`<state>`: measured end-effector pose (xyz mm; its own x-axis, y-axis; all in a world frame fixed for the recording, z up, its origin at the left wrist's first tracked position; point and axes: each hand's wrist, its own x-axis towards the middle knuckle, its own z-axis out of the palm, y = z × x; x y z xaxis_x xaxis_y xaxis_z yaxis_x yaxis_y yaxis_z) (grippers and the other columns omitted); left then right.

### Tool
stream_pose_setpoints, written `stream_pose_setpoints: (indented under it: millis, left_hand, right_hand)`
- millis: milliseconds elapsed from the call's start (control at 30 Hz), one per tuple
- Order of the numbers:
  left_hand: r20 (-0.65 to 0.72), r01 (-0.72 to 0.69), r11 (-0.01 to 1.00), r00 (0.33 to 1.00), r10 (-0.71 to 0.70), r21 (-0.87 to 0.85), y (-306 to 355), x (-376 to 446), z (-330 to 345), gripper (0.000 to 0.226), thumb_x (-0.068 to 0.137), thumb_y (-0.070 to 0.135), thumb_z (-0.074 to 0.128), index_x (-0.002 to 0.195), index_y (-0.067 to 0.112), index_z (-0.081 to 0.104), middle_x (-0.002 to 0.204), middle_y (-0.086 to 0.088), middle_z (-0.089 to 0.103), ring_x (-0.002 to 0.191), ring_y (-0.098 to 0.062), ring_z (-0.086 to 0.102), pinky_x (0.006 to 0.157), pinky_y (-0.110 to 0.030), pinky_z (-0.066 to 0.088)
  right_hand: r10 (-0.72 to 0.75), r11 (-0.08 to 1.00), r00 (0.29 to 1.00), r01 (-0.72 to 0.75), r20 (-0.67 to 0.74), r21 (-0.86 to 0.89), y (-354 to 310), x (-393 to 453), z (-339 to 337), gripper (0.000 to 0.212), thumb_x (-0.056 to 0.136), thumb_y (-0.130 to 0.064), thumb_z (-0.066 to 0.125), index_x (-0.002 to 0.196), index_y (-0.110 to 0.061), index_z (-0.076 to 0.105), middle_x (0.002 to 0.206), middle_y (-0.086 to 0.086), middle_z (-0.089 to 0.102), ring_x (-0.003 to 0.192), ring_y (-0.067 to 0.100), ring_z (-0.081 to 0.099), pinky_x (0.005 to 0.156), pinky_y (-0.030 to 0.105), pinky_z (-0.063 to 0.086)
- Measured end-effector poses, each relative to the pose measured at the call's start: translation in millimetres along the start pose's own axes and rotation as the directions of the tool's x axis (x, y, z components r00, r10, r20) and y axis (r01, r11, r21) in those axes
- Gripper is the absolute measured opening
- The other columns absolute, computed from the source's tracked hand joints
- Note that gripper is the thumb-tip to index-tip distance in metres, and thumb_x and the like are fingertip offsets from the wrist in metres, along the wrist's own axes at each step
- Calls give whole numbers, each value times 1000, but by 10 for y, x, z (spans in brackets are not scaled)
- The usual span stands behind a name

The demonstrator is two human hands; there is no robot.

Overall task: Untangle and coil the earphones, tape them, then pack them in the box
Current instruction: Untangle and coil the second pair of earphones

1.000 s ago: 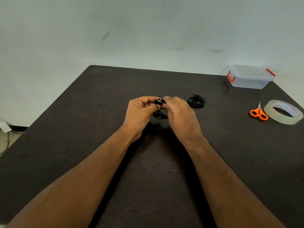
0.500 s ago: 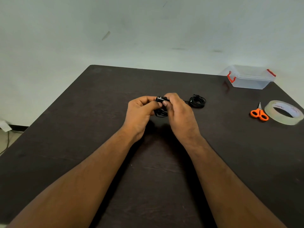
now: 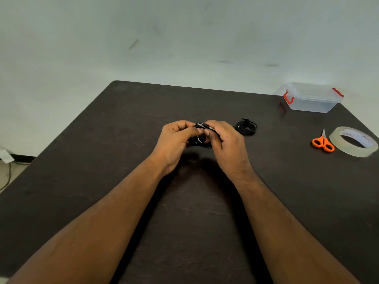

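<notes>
- Head view: a dark tabletop (image 3: 123, 160) stands against a pale wall (image 3: 102, 37).
- Left hand (image 3: 174, 142): held above the tabletop's middle, fingers (image 3: 180, 126) curled inward, thumb pressed onto a black earphone bundle (image 3: 200, 138).
- Right hand (image 3: 227, 144): facing the left hand, fingers curled round the same bundle, pinching it at the top.
- Earphone bundle: located between both hands, partly hidden by them; loops of black cable hang below the thumbs. Whether it touches the tabletop cannot be told.
- Second earphone coil (image 3: 246, 127): black, lying flat on the tabletop just beyond the right hand, apart from it.
- Clear plastic box (image 3: 311, 98): at the far right corner of the tabletop, with red latches at both ends; whether a lid is fitted cannot be told.
- Orange-handled scissors (image 3: 323, 142): flat on the tabletop at the right, blades pointing away from the person.
- Clear tape roll (image 3: 353, 141): lying flat just to the right of the scissors, near the tabletop's right edge.
- A cable (image 3: 8, 177) lies on the floor at the left.
</notes>
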<state>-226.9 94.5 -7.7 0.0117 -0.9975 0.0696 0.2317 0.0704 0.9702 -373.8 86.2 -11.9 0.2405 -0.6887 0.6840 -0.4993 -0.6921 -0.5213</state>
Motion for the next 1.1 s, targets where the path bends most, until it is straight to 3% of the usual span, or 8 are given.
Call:
stream_pose_setpoints:
  millis: [100,233,367,500,633,767,933,1100]
  left_hand:
    - [38,61,997,997,-60,-38,13,-15,28,5,88,3,61,89,1,65,84,-11,69,81,-19,68,81,-37,57]
    - [31,53,998,998,-52,-30,37,-26,30,5,88,5,60,88,5,65,88,-12,66,85,-20,62,79,-36,51]
    - [20,21,1000,1000,-21,-6,68,-30,11,8,84,5,59,81,7,65,74,-8,61,69,-14,58,68,-31,44]
    - [143,93,996,986,-90,-16,99,-28,-24,10,74,18,59,83,16,63,69,1,56,62,-8,52,64,-31,35]
    - [216,-42,979,976,-2,200,78,-21,-55,33,76,-2,71,100,15,57,84,0,60,76,-12,54,72,-30,41]
    - [188,-254,865,964,189,433,32,-2,-113,45,75,-14,62,111,13,54,91,-12,67,79,-22,62,73,-34,49]
    - [135,-380,740,919,371,555,-1,49,-197,40,79,-4,69,112,19,64,107,5,68,94,-7,65,83,-22,51]
    - [252,-504,429,817,519,750,14,64,-233,35,79,0,73,113,10,70,108,1,70,102,-10,65,94,-21,49]
  right_hand:
    - [-39,998,999,40,6,-47,12,10,-20,16,95,-3,57,106,-1,67,90,8,66,82,17,59,76,21,46]
    - [-65,990,998,68,26,-125,29,20,-41,18,95,-6,57,110,-1,67,93,10,66,85,22,61,76,32,49]
    - [-159,948,987,162,33,-275,23,35,-64,17,96,-11,56,104,-4,69,85,5,69,72,25,58,70,37,45]
    - [-165,942,986,164,19,-292,43,55,-98,16,96,-13,57,103,-7,70,80,1,69,68,23,58,66,35,45]
    - [-144,966,989,143,10,-217,57,36,-126,17,95,-14,59,105,-11,72,83,-1,70,75,16,64,63,30,51]
    - [-78,992,995,83,58,-92,119,43,-134,17,95,-19,59,105,-15,73,92,-3,73,83,16,67,74,40,53]
    - [64,993,993,-73,101,93,145,20,-128,18,93,-13,62,107,-13,73,89,2,72,77,22,67,75,45,55]
    - [-97,985,983,117,154,-123,170,49,-189,19,91,-8,63,107,-8,72,91,1,72,86,19,66,82,36,52]
